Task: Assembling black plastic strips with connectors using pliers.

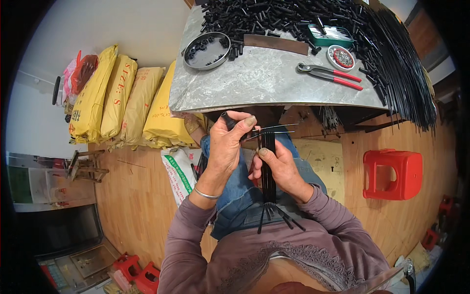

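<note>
My left hand (225,147) is closed around a short black tubular piece (228,119), whose end shows above the knuckles. Close to its thumb, thin rods (281,131) stick out to the right; I cannot tell if that hand grips them. Between thumb and fingers, my right hand (283,169) grips a bundle of slim black rods (269,188). The bundle hangs upright over my lap, and its lower ends fan out with thicker black tips. Both hands are near each other, just in front of the table edge.
On the grey marbled table (235,88) lie a heap of black tubular pieces (279,17), a round metal tray (208,63), red-handled pincers (333,78), a small dish (341,58), a green box (333,35) and long black rods (406,73). A red stool (394,174) stands right; yellow sacks (117,93) lean left.
</note>
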The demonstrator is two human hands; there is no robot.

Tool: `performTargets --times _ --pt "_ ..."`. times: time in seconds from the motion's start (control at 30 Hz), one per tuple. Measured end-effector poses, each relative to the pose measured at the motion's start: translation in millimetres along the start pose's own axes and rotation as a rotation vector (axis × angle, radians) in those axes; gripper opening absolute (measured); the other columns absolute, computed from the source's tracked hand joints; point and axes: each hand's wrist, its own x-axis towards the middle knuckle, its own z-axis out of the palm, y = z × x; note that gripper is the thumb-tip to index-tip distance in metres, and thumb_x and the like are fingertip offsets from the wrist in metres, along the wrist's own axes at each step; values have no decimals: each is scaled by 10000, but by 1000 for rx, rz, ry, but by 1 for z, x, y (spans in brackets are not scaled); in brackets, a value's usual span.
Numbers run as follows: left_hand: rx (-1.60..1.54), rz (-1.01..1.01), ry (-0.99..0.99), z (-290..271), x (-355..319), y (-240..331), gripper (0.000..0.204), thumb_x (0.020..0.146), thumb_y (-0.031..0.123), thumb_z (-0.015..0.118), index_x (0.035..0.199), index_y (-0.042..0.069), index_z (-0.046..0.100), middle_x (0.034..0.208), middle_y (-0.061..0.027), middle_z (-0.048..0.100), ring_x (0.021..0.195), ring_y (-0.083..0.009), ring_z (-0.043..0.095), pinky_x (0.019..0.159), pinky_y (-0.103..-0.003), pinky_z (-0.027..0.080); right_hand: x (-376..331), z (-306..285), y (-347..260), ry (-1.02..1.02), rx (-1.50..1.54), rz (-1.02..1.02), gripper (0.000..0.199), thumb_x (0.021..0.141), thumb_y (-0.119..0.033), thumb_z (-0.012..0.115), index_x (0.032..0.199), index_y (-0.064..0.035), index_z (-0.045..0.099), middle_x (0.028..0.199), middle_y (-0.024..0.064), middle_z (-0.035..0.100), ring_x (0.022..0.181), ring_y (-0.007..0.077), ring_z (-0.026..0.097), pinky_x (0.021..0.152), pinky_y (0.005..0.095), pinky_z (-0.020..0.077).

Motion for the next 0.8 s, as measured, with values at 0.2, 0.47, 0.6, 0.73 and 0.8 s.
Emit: performTargets --times 0.2,0.47,0.6,0.73,0.8 --pt "55 -15 -38 -3 3 11 124 843 59 680 933 29 599 907 -72 637 804 -154 628 739 -292 535 0 4 -1 7 -74 -11 242 992 -181 466 1164 -11 440 754 63 558 625 147 596 624 320 571" --pt "155 -1 -87 -3 5 18 91 846 63 678 898 27 614 850 -78 649 752 -153 632 735 -286 530 -1 5 -6 9 -158 -12 337 987 -166 478 1283 -22 410 789 71 592 647 143 616 627 290 560" --pt "178 12 -150 -8 8 20 97 850 68 678 913 21 622 868 -84 657 776 -154 632 755 -297 521 -2 13 -12 33 -164 -12 202 979 -155 490 1118 -9 474 795 74 606 639 133 617 582 255 526" --pt "136 22 -133 -6 5 19 135 862 109 679 947 17 629 886 -89 663 797 -147 620 726 -277 503 -1 8 -8 11 -180 -10 236 979 -143 496 1173 -10 472 810 85 622 650 144 638 595 257 548" --pt "154 3 -54 0 3 20 155 866 134 679 951 16 628 867 -74 652 778 -133 602 687 -259 483 0 6 -6 15 -172 -27 201 979 -143 498 1130 -10 490 803 84 623 647 142 638 588 254 547"
